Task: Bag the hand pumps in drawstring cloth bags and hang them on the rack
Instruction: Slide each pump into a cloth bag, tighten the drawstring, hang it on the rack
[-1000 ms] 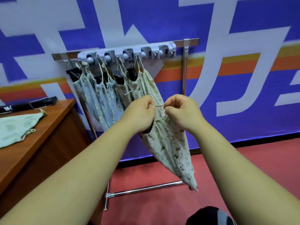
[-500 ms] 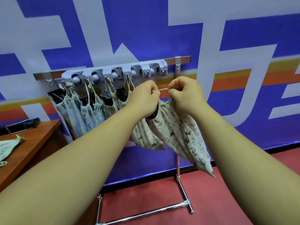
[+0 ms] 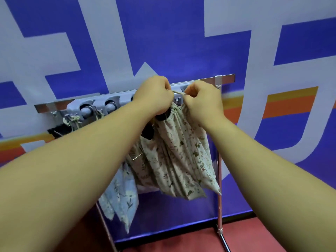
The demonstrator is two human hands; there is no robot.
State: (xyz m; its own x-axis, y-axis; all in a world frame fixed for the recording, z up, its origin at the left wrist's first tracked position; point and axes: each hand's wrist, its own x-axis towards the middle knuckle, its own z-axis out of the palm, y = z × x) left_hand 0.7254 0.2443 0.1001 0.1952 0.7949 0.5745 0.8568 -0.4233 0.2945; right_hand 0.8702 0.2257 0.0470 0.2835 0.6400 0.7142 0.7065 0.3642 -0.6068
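A beige patterned drawstring bag (image 3: pixel 183 157) hangs below my two hands, its neck gathered tight around a black pump end (image 3: pixel 162 116). My left hand (image 3: pixel 154 95) and my right hand (image 3: pixel 201 99) each pinch the bag's drawstring (image 3: pixel 179 92), stretched short between them, right in front of the grey hook strip (image 3: pixel 109 103) on the metal rack bar (image 3: pixel 225 78). Several other filled cloth bags (image 3: pixel 121 195) hang from hooks to the left, partly hidden by my left forearm.
The rack's right upright (image 3: pixel 219 188) runs down to a foot on the red floor (image 3: pixel 181 240). A blue, white and orange banner wall (image 3: pixel 181 42) stands directly behind the rack.
Both hands have lifted the bag by its drawstring up to the level of the hook strip. The view has tilted up and closer, and the table at the left has left the frame.
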